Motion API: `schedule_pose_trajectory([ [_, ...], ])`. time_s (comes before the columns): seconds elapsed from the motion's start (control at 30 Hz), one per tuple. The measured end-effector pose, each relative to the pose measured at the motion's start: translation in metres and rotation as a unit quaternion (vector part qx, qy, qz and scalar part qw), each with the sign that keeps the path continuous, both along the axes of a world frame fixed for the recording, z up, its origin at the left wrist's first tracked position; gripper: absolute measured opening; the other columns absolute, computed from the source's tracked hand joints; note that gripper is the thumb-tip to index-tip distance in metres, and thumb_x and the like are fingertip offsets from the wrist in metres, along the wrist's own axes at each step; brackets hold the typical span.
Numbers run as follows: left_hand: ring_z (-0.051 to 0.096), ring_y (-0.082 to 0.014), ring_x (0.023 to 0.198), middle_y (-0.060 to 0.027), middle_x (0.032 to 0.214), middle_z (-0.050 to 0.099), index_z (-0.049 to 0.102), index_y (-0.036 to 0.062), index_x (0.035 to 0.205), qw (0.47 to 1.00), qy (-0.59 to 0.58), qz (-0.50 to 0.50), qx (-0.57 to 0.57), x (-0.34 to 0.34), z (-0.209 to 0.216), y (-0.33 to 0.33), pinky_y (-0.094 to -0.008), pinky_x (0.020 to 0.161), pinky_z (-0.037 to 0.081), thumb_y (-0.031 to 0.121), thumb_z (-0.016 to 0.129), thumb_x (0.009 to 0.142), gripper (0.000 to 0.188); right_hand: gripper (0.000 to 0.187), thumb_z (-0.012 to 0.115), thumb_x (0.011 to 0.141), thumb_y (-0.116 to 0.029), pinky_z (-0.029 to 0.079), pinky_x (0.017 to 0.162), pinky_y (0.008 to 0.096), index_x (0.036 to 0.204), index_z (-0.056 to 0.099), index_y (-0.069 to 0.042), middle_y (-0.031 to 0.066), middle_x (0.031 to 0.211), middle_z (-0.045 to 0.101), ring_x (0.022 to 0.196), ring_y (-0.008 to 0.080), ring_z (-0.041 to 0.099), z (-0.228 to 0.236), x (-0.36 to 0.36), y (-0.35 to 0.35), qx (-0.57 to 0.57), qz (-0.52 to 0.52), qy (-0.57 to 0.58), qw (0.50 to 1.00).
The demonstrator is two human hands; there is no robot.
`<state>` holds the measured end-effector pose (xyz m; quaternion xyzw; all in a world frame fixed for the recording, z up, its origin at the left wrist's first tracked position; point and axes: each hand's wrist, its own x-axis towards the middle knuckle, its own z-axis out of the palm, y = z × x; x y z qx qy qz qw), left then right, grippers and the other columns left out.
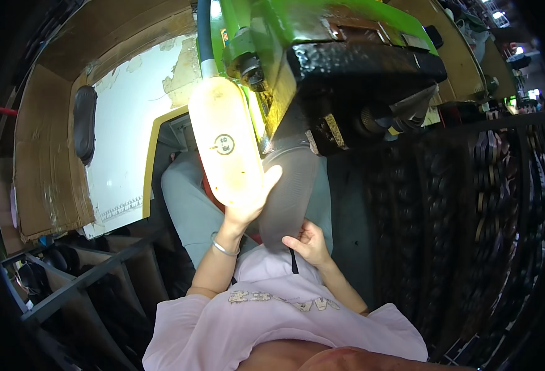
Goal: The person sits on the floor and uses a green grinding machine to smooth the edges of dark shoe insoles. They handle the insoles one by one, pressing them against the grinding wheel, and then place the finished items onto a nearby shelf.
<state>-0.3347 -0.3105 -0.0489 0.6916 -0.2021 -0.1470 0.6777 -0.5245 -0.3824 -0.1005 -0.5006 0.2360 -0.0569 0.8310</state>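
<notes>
A long dark grey-brown shoe sole [288, 195] with fine ribbing lies lengthwise under the green machine [359, 31], its far end at the machine's working parts. My left hand [255, 207] holds its left edge with the thumb on top; the other fingers are hidden by the lit oblong lamp [220, 111] and the sole. At the near end, my right hand [310, 244] pinches the sole between thumb and curled fingers, close to my lap. The contact point under the machine head is hidden.
A white work board [124, 117] with a yellow edge and cardboard walls [50, 142] stands at left, with another dark sole [85, 123] against it. Divided shelving [93, 281] holds dark items at lower left. Racks of dark soles [485, 179] line the right.
</notes>
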Motion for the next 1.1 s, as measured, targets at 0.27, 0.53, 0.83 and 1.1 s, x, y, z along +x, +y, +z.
schedule_pose_trajectory([
  [0.27,0.054,-0.0049,0.058,-0.0011,0.066,0.063,0.068,-0.0027,0.076,0.978,-0.14,0.044,0.148,0.01,-0.006,-0.015,-0.0184,0.054,0.043,0.003,0.071,0.078,0.006,0.036,0.066,0.082,0.001,0.054,0.066,0.0267,0.113,0.05,0.007,0.0113,0.1,0.06,0.076,0.0134,0.061,0.0,0.015,0.005,0.018,0.078,0.037,0.996],
  [0.53,0.06,-0.0084,0.064,-0.0066,0.077,0.067,0.066,-0.0044,0.09,0.992,0.086,0.013,-0.094,-0.005,-0.023,0.021,-0.0192,0.06,0.048,0.001,0.069,0.081,0.011,0.037,0.067,0.08,0.002,0.053,0.069,0.0266,0.112,0.05,0.007,0.0106,0.1,0.06,0.085,0.014,0.06,0.013,-0.014,-0.002,0.076,0.054,0.036,0.995],
  [0.83,0.062,-0.0113,0.081,-0.0104,0.093,0.065,0.057,-0.0068,0.109,0.98,0.121,-0.035,-0.156,-0.018,-0.009,0.006,-0.0219,0.075,0.051,-0.007,0.066,0.079,0.031,0.041,0.067,0.074,-0.001,0.045,0.087,0.0288,0.11,0.049,0.002,0.0103,0.104,0.059,0.094,0.0165,0.058,0.025,-0.041,-0.079,-0.06,-0.199,-0.027,0.978],
  [1.1,0.06,-0.0084,0.081,-0.0049,0.089,0.066,0.064,-0.0024,0.1,0.993,0.039,-0.064,-0.095,0.005,0.014,-0.008,-0.0217,0.074,0.049,0.002,0.069,0.08,0.021,0.029,0.056,0.088,-0.006,0.045,0.086,0.028,0.114,0.048,0.003,0.0101,0.103,0.058,0.095,0.0159,0.056,0.071,0.047,-0.161,-0.212,-0.258,-0.126,0.934],
])
